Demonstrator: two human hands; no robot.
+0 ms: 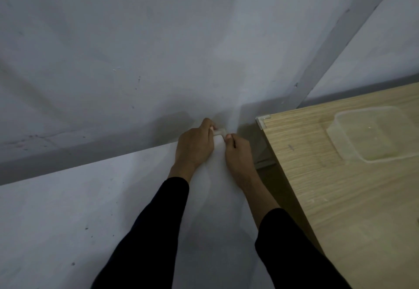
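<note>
A small clear plastic corner guard (219, 132) sits on the far corner of a white tabletop (90, 198). My left hand (195, 145) grips the guard's left side with curled fingers. From the right, my right hand (238, 152) pinches it, thumb tip on its right end. Both arms wear black sleeves. My hands hide most of the guard and the corner itself.
A wooden table (340, 186) stands close on the right, with a clear corner guard (262, 120) fitted on its far left corner and an empty clear plastic container (371, 134) on top. A narrow gap separates the two tables. Grey floor lies beyond.
</note>
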